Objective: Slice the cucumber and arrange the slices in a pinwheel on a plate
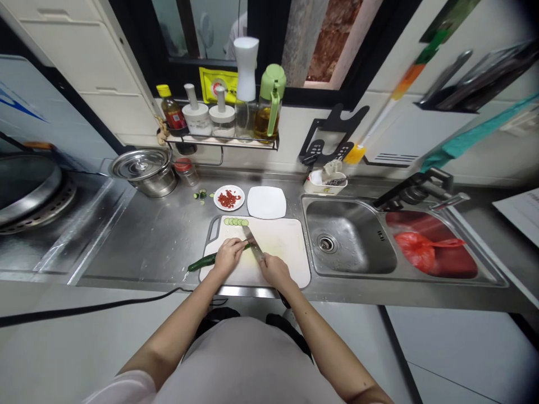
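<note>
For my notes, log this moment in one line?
left hand: on cucumber | right hand: holds knife | slices: on board

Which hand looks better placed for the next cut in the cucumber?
Probably the right hand: it grips the knife, whose blade is at one end of the cucumber. The left hand is occupied holding the cucumber.

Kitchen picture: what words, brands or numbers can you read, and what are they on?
No text is clear enough to quote.
Bottle with red label: print too small.
Yellow packet: markings too small.
White sheet at far right: too blurred.
Blue mark on the left: not readable.
</note>
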Tool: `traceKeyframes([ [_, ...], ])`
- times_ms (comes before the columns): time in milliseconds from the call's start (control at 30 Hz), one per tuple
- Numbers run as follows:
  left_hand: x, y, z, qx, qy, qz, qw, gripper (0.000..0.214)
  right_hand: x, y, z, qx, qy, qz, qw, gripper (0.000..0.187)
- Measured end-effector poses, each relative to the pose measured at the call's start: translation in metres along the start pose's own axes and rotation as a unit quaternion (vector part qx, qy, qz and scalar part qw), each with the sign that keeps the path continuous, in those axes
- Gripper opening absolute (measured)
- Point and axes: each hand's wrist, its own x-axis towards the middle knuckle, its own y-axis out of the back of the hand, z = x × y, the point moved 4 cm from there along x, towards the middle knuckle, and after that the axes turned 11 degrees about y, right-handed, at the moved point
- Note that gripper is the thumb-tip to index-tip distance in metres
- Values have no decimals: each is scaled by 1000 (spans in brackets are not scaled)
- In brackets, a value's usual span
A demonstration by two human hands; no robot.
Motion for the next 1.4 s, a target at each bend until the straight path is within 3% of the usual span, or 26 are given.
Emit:
traceKeyframes([
  [433, -1, -2, -1, 5, -5, 2, 1000, 26, 21, 2, -9, 7, 2, 14, 1000, 35],
  [867, -1, -2, -1, 6, -7, 19, 1000, 25, -2, -8, 2, 2, -11, -30, 999, 33],
  [1233, -2, -3, -1, 10, -2, 4, 1000, 27, 23, 0, -10, -5, 8, -3, 1000, 35],
  [1400, -1, -2, 1, 9, 0, 5, 1000, 26, 19, -3, -10, -10, -1, -12, 1000, 34],
])
